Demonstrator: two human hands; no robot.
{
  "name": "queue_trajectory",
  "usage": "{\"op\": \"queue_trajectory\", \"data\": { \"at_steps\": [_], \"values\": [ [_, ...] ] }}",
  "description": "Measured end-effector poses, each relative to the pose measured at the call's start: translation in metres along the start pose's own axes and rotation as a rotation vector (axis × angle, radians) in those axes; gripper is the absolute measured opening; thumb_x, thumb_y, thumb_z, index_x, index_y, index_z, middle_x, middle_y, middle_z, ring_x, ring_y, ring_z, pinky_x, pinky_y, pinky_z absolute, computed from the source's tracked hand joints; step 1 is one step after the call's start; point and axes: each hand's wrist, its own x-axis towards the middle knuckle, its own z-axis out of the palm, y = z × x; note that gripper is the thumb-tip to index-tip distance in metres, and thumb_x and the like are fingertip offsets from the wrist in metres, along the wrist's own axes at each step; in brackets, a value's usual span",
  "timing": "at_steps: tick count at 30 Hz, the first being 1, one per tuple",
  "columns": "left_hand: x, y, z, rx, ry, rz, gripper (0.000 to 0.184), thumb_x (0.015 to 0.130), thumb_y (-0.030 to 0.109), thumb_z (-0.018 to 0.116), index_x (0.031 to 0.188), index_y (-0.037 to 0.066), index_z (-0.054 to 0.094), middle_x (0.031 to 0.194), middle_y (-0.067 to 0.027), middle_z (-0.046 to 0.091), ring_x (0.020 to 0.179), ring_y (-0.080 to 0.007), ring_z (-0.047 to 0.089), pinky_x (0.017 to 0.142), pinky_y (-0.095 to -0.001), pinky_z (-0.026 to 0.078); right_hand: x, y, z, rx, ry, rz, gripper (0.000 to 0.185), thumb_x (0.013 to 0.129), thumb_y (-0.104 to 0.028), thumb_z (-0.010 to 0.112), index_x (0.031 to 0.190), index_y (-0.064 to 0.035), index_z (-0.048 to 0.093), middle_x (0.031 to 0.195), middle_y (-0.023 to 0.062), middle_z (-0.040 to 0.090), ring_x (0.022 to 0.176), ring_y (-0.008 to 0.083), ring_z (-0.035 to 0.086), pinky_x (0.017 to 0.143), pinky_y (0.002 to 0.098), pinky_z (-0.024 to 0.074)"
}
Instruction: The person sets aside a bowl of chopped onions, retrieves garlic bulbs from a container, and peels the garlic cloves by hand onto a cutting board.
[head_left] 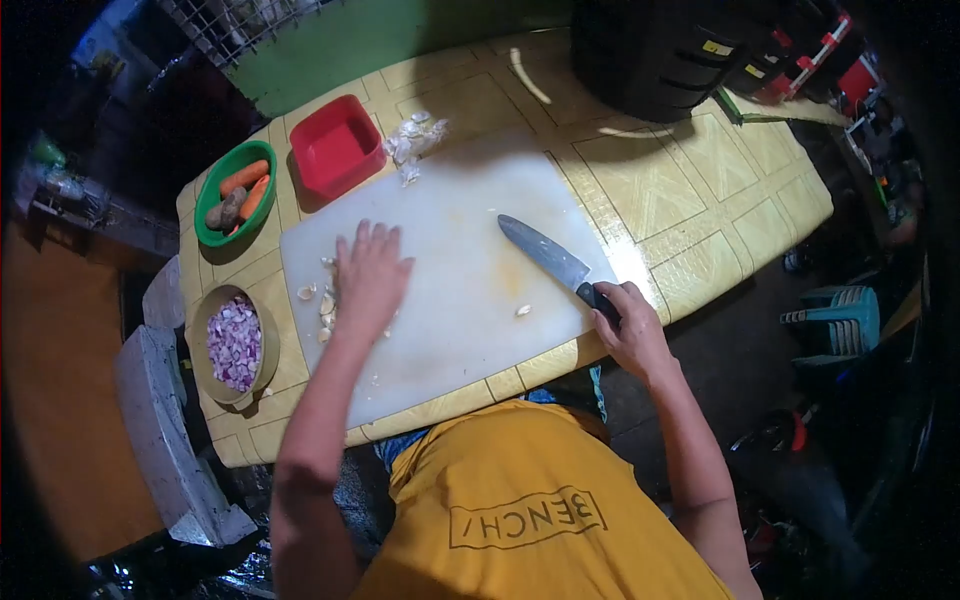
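Observation:
A large white cutting board lies on the table. My left hand rests on its left part with the fingers spread, beside several garlic cloves. My right hand is wrapped round the black handle of a knife at the board's right edge; the blade lies over the board, pointing up and left. One small peeled clove sits on the board between my hands, nearer the knife.
Left of the board are a bowl of chopped red onion and a green basket with carrots. A red container and garlic skins lie beyond the board. A black bin stands at the back; stacked stools are at right.

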Motion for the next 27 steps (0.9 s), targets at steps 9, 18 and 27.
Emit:
{"op": "queue_trajectory", "data": {
  "at_steps": [9, 18, 27],
  "values": [
    [0.004, 0.056, -0.045, -0.451, 0.126, 0.112, 0.054, 0.091, 0.021, 0.055, 0.14, 0.001, 0.043, 0.139, -0.0247, 0.044, 0.136, -0.0381, 0.036, 0.115, -0.0524, 0.023, -0.049, -0.029, 0.011, 0.054, -0.156, -0.062, 0.048, 0.085, -0.01, 0.064, 0.131, -0.0157, 0.054, 0.094, 0.0163, 0.061, 0.082, 0.0372, 0.063, 0.073, 0.0431, 0.0525],
    [0.106, 0.148, -0.074, -0.73, 0.545, 0.498, 0.076, 0.093, 0.06, 0.045, 0.15, 0.012, 0.029, 0.15, -0.0214, 0.028, 0.142, -0.0415, 0.023, 0.114, -0.0583, 0.016, -0.063, -0.02, 0.037, -0.01, -0.17, -0.036, 0.047, 0.089, -0.016, 0.062, 0.134, -0.0218, 0.052, 0.088, 0.0135, 0.057, 0.071, 0.037, 0.061, 0.063, 0.0447, 0.0511],
    [0.053, 0.183, 0.039, -0.825, 0.297, 0.569, 0.078, 0.095, 0.064, 0.032, 0.147, 0.004, 0.03, 0.154, -0.0241, 0.024, 0.145, -0.0405, 0.017, 0.116, -0.0587, 0.007, -0.062, -0.025, 0.035, 0.028, -0.24, 0.063, 0.043, 0.09, -0.018, 0.062, 0.132, -0.0178, 0.054, 0.095, 0.0165, 0.061, 0.078, 0.0406, 0.062, 0.07, 0.0464, 0.0519]
  ]
}}
